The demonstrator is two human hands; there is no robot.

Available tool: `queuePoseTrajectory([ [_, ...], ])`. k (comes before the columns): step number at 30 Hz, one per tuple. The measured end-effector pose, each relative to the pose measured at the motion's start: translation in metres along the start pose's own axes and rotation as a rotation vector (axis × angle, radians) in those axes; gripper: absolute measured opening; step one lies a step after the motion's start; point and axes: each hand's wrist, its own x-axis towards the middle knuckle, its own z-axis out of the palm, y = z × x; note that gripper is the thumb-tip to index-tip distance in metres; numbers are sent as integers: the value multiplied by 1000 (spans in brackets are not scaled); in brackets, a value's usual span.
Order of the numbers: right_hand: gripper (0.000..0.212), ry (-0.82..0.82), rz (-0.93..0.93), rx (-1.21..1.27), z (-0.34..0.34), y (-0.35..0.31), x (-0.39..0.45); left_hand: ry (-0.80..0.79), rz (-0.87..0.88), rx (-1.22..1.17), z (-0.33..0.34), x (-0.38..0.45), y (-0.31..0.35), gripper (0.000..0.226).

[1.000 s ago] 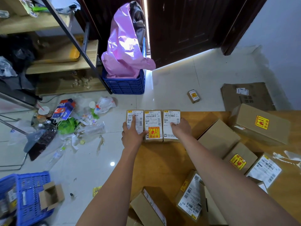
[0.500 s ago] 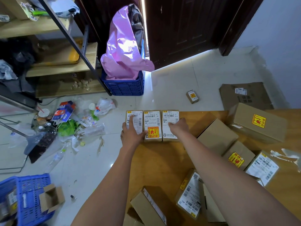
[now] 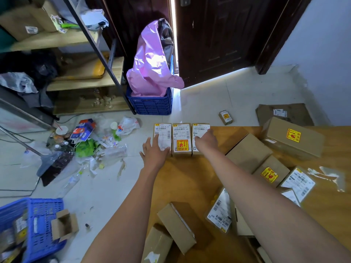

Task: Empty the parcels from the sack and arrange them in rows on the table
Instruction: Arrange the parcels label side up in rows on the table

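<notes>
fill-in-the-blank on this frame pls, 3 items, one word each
1. The row at the table's far edge holds ___ labelled parcels.
2. The red-and-yellow sticker in that row is on the ___ parcel.
3. The left hand rests on the row's ___ parcel; the right hand is on the opposite one.

Missing: three; middle; left
</notes>
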Motion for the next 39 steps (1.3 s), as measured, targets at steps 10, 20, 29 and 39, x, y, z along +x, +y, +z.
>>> queuePoseTrajectory([
  [10,36,-194,-124,-141,14,10,-84,-82,-25,-22,-9,-66,-29,55],
  [20,76,-576,-150,-591,50,45,-154,-353,-156,34,12,-122,-74,43],
  [29,106,-715,-43,-692,78,59,-172,-534,-249,210,-5,-140,-95,62],
  [39,60,-720,-43,-687,86,68,-176,-792,-223,340,-1,-151,-106,93],
])
